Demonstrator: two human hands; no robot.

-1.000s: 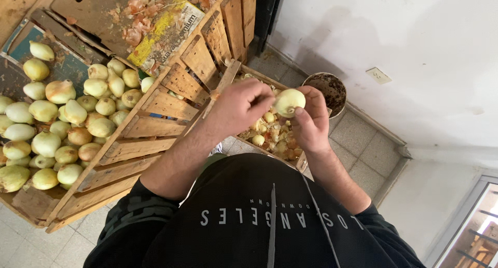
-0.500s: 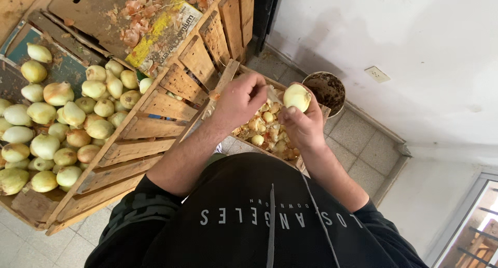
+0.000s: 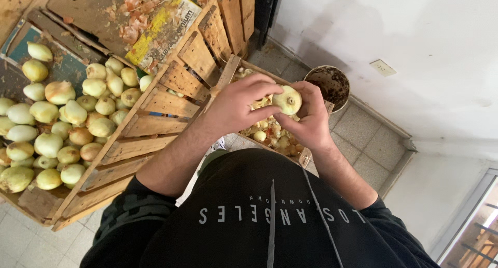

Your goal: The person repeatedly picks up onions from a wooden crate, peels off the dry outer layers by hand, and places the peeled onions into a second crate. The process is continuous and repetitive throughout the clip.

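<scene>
A pale, peeled onion (image 3: 287, 99) is gripped between both my hands in front of my chest. My left hand (image 3: 236, 104) curls over its left side, fingers across the top. Fingers and thumb of my right hand (image 3: 311, 122) cup it from the right and underneath. Directly under the hands sits a small wooden crate (image 3: 305, 156) holding onion skins and small onions. To the left, a large slatted wooden crate (image 3: 155, 143) is filled with several pale onions (image 3: 62, 128).
A round, dirty bucket (image 3: 332, 84) stands on the tiled floor beyond the small crate, by the white wall. A cardboard sheet (image 3: 161, 32) strewn with onion skins lies over the far end of the large crate. A wall socket (image 3: 382, 67) is on the wall.
Half a second ago my right hand held the onion alone, with my left hand a little apart. Now my left hand has closed onto it and both hands sit slightly lower.
</scene>
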